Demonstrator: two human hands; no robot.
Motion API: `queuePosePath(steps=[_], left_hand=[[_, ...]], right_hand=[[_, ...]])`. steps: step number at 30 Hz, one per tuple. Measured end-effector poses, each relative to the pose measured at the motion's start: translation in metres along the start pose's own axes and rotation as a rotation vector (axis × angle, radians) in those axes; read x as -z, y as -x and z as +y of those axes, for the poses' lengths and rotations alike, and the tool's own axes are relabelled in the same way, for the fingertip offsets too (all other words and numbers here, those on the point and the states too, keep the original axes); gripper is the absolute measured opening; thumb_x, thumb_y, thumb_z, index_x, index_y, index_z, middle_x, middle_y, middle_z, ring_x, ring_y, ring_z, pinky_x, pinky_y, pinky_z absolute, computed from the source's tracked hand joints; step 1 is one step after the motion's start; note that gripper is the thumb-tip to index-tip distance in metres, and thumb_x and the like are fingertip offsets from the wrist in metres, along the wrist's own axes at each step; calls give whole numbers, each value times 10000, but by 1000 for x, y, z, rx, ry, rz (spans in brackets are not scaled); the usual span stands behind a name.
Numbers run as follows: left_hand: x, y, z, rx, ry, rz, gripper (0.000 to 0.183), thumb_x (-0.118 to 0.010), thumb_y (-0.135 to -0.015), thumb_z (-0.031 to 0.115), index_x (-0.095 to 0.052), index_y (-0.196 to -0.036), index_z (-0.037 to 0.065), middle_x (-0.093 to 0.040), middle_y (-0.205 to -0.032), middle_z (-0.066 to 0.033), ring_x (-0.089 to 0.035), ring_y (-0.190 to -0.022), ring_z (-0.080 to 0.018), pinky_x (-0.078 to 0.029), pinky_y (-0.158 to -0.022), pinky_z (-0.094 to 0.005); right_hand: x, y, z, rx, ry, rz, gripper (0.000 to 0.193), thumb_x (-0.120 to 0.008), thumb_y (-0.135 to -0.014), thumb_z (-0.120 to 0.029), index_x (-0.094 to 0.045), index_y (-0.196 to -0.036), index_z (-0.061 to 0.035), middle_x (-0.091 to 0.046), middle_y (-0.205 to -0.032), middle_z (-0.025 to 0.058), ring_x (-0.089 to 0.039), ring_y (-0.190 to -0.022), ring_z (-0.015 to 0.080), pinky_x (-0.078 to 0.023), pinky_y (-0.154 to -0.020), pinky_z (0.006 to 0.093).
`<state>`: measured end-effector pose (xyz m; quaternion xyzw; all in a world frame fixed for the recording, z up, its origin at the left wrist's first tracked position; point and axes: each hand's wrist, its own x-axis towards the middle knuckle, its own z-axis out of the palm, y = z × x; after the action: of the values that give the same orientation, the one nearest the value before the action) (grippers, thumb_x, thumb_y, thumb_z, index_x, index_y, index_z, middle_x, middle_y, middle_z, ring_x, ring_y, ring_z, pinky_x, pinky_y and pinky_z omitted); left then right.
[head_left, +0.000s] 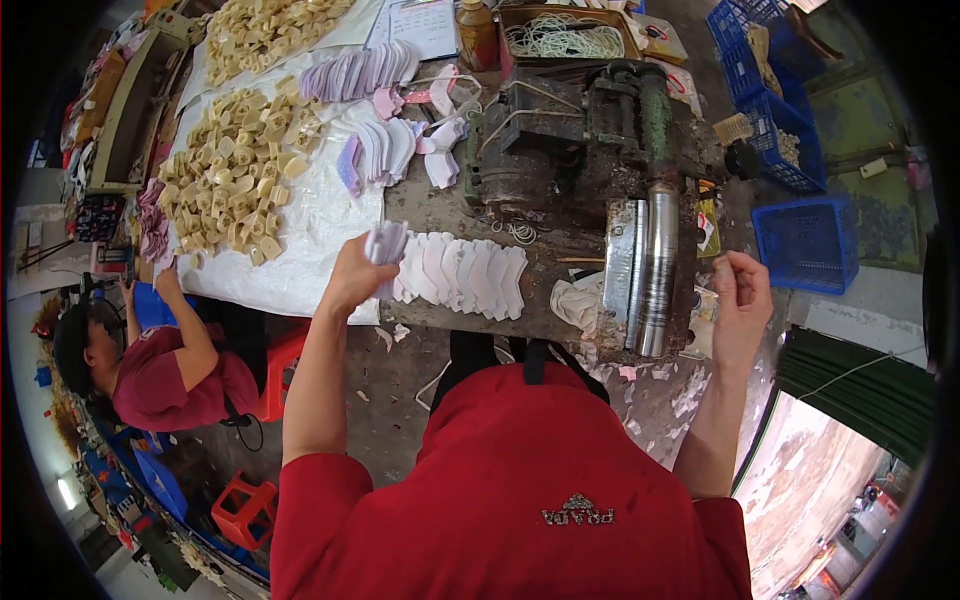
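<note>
A small bundle of pale lilac, curved cut pieces [387, 242] is gripped in my left hand [350, 280], at the left end of a row of similar white pieces [460, 273] laid overlapping on the bench. My right hand [741, 305] is raised right of the machine's shiny metal rollers [657, 270], apart from them. Its fingers are curled together at the tips; whatever they may hold is too small to make out. Further back lie more stacks of lilac and white pieces [388, 150], some with pink ones [388, 101].
A heavy dark machine [530, 140] fills the bench's right half. Beige moulded pieces [235, 170] are heaped on white sheeting at the left. Behind stand a box of white cord [570, 38] and a jar [476, 35]. Blue crates [805, 240] stand right; another person [180, 370] sits left.
</note>
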<state>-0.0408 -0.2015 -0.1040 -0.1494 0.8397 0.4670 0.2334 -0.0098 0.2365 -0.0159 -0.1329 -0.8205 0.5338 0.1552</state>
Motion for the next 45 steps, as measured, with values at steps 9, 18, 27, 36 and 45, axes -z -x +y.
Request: queuePosePath(steps=[9,18,27,36,45], left_hand=[[-104,70,111,-312,1215,-391,690,-718,-717,68,-395,-1323,6,-592,-1181,-158,-579,-1091,-237,-458,-945,-366],[-138,82,136,-364,1136,-205,526,-661,-767,19,-464,-1254,12,-619,-1108,-118,-604,-1006,-188,-482,-882,-316],[-129,56,118,-381,282,-69,544,-647,-689,-9,-525,-1215,62,-632,-981,-104,-629,-846,-215,-512,-753,-311],[-154,69,147,-737,-166,-258,626,-668,-621,-2,-508,-1223,55,-452,-1255,-146,-558,-1030,-365,-480,-858,-418],[-70,34,50,-515,-156,173,495,-637,-618,-26,-578,-1107,21,-532,-1177,-140,-556,-1065,-322,-457,-931,-358]], right_hand=[[-101,48,-53,484,131,-416,185,-674,-793,-105,-601,-955,-55,-530,-1103,117,-464,-1020,295,-373,-895,391],[-88,46,-45,531,140,-211,116,-655,-762,-54,-566,-829,-83,-530,-1033,67,-452,-987,284,-326,-857,410],[30,-29,-15,356,506,-387,10,-547,-848,-64,-540,-853,-67,-560,-830,53,-513,-866,232,-322,-874,356],[-4,-12,13,297,501,-411,64,-613,-814,-126,-589,-863,-92,-586,-848,57,-516,-940,228,-292,-899,395],[6,-12,28,56,200,-225,169,-642,-851,-129,-589,-960,-12,-584,-863,45,-543,-821,147,-428,-763,270]])
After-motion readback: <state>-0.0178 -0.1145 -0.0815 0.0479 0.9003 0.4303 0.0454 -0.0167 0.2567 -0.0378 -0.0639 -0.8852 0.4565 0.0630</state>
